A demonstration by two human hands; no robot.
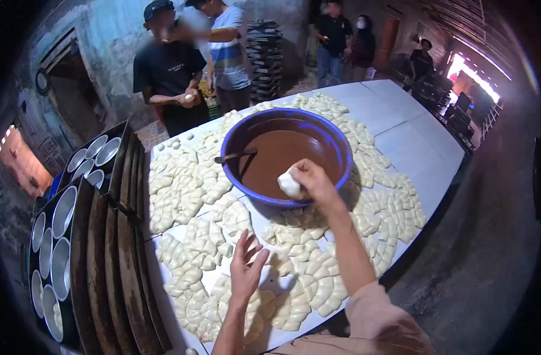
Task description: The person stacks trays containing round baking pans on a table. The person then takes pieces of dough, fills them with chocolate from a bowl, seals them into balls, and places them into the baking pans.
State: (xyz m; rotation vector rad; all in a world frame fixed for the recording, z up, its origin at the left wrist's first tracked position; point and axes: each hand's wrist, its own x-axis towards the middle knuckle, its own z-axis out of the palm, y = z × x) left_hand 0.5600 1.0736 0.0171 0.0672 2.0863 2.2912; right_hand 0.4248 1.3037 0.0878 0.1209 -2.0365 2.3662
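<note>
My right hand (pixel 309 182) pinches a piece of white dough (pixel 290 183) over the near rim of a large blue basin (pixel 345 148). Brown filling (pixel 285 152) lies inside the basin, and a dark-handled spoon or spatula (pixel 238 155) leans on its left rim. Lower down, my left hand (pixel 245 269) hovers above the table with fingers apart and nothing in it. Many pale dough pieces (pixel 190 183) lie pressed close together around the basin. Whether the dough in my right hand has anything inside, I cannot tell.
Metal cups (pixel 62 269) sit in dark racks (pixel 84 248) at the left edge. Across the table (pixel 412 145), a person in a black shirt (pixel 170 71) holds a dough ball. Other people stand farther back, near a dark stack of trays (pixel 264 59).
</note>
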